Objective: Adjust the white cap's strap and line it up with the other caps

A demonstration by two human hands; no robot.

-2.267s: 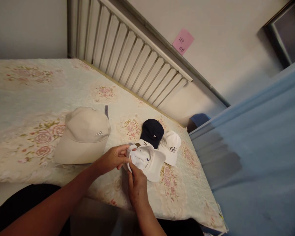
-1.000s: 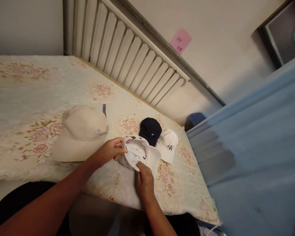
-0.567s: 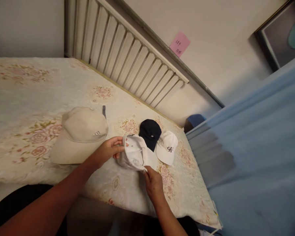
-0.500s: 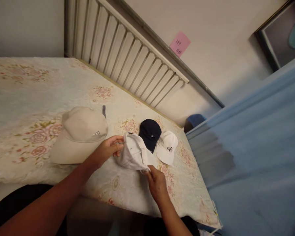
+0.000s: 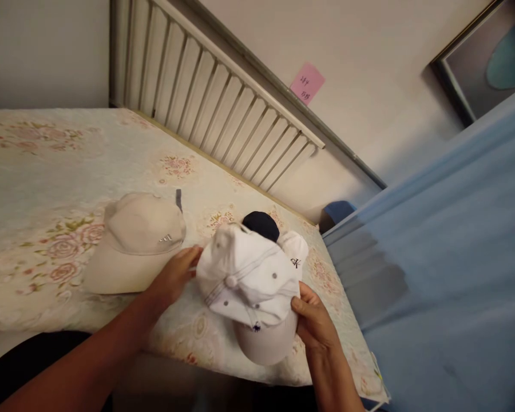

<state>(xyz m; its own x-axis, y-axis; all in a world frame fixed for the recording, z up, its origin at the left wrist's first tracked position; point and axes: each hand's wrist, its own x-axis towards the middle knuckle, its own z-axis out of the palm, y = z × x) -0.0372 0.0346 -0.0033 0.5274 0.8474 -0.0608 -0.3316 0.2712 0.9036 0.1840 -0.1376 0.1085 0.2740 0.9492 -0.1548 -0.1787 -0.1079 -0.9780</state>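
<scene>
A white baseball cap is held up over the bed, crown facing me and its brim pointing down toward me. A small dark emblem sits on its front. My right hand grips the cap at its right side near the brim, thumb on the outside. At the cap's left edge, my left hand has its fingers closed, with the tips partly hidden by the cap. Behind it lie a dark navy cap and another white cap with black letters, both partly covered. A beige cap rests to the left.
The caps lie on a bed with a floral sheet. A white radiator runs along the wall behind it. On the right hangs a blue curtain. A pink note and a framed picture are on the wall.
The white cap has been turned over from its open underside to its crown, and lifted closer. My right hand has moved right and turned; the navy cap is now more covered.
</scene>
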